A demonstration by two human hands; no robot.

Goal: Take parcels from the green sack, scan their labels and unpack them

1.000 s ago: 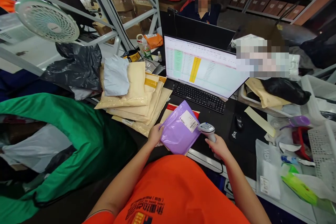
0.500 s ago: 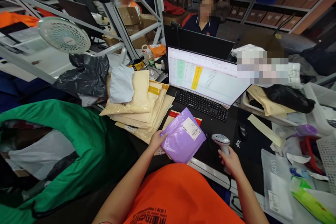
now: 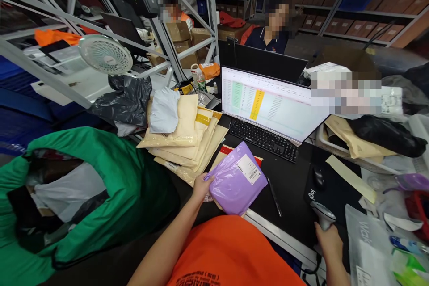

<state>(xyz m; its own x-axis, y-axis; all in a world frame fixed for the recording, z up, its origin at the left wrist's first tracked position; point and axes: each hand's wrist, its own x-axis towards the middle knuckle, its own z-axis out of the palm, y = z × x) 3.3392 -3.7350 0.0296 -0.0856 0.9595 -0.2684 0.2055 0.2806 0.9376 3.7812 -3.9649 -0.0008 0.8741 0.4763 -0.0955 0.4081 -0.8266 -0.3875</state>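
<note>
My left hand pinches the left edge of a purple poly mailer, which bears a white barcode label. Beneath the mailer, a padded envelope with a red strip partly shows on the black desk mat. At the right, my right hand is wrapped round the handle of a grey-white barcode scanner, its head turned toward the upper left. A black pen lies between the mailer and the scanner.
Yellow padded envelopes are stacked at the left, above an open green bag. A monitor, keyboard and mouse stand ahead. A basket and plastic packets crowd the right. One person sits beyond the monitors.
My right hand has carried the barcode scanner right and down, away from the purple mailer, uncovering the pen. My left hand still holds the mailer in about the same place. The view has shifted slightly.
</note>
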